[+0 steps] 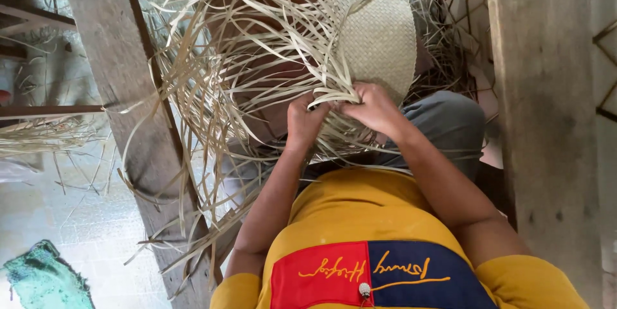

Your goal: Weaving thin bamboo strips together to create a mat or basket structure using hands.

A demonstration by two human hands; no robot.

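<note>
Wooden post [546, 123] at right; slanted wood plank [122, 90] well left of it, green cloth [42, 280] farther left, near btm corner.

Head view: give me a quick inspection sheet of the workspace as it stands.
Surface: pale tiled floor, partly strewn with loose strips.
Job's things: flat pale woven straw panel, edge unfinished; long loose dry straw strips fan out from it.
Clutter: green cloth on floor.
Grippers: left hand and right hand both pinch strips at the panel's edge.
Cables: nothing seen.
Surroundings: rough wooden posts at either side.
</note>
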